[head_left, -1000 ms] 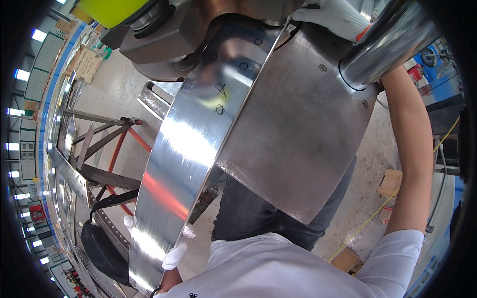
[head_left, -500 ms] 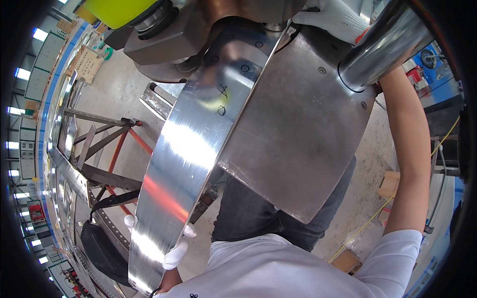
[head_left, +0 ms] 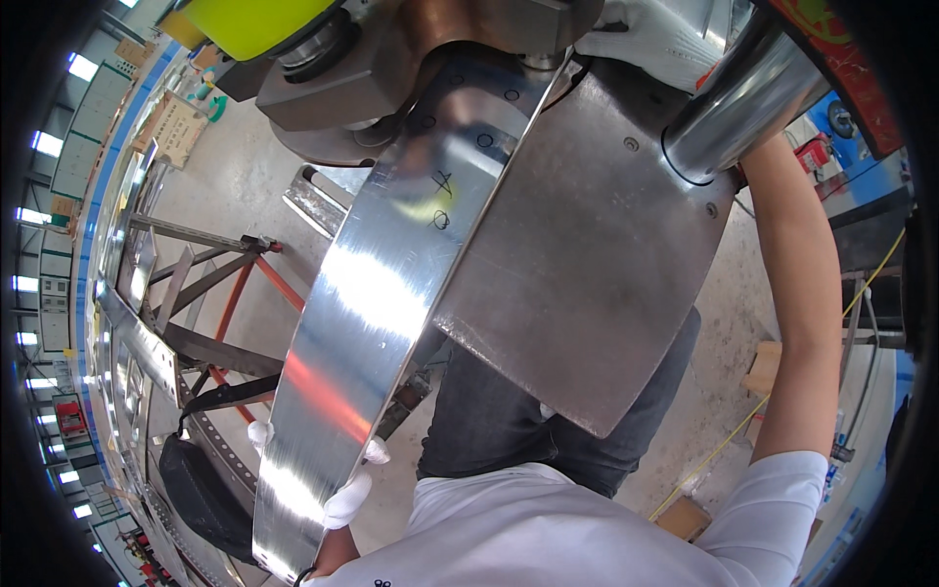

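Note:
A long, shiny metal strip (head_left: 357, 313) slants from the machine's head down toward my lower left. Small circles and other marks are drawn in black near its far end. My left hand (head_left: 347, 499), in a white glove, is closed round the near end, with fingertips showing at both long edges. My right hand (head_left: 650, 44), also gloved in white, is at the top beside the strip's far end and the machine head. Its fingers look bent and are partly hidden, so what they grip cannot be made out. A dark steel plate (head_left: 587, 235) lies right alongside the strip.
The machine's head (head_left: 342, 88), with a yellow-green part, overhangs the strip's far end. A thick polished cylinder (head_left: 738, 108) rises by my right forearm. Left on the floor are a metal frame (head_left: 235, 313) and a black bag (head_left: 201, 499). Cardboard boxes (head_left: 685, 517) lie at right.
The view has shifted slightly, bringing more of a red machine part into the upper right. Both hands keep their places, and the strip looks nearly unmoved against the plate.

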### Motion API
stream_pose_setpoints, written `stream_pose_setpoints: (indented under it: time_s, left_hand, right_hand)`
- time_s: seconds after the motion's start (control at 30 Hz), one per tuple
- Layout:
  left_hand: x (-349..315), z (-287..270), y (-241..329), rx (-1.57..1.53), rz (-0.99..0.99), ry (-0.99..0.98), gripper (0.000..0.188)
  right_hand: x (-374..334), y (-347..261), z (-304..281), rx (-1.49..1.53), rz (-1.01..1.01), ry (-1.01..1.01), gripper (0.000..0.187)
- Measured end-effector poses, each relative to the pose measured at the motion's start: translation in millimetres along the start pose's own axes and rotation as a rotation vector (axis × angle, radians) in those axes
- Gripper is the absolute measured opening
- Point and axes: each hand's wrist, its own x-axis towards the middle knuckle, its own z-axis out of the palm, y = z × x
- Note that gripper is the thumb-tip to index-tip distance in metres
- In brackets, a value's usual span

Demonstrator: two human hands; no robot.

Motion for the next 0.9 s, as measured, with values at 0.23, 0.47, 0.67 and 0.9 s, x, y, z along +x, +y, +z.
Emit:
stream_pose_setpoints:
  time_s: [0.23, 0.47, 0.67, 0.9]
  left_hand:
    - [3.8, 15.8, -15.7, 0.032, 0.185, 0.168, 0.103]
    - [18.6, 22.7, -9.7, 0.037, -0.023, 0.043, 0.109]
    - [22.9, 15.9, -12.0, 0.073, -0.005, 0.025, 0.11]
    - [24.1, 16.3, -12.1, 0.135, 0.05, 0.013, 0.111]
  right_hand:
    - [-5.7, -0.3, -4.9, -0.023, 0.025, 0.022, 0.026]
    - [-5.5, -9.5, -7.3, -0.012, 0.083, -0.013, 0.028]
    - [3.0, 30.7, 11.7, -0.025, -0.007, 0.02, 0.03]
    - [3.1, 29.4, 8.9, 0.067, -0.024, 0.013, 0.034]
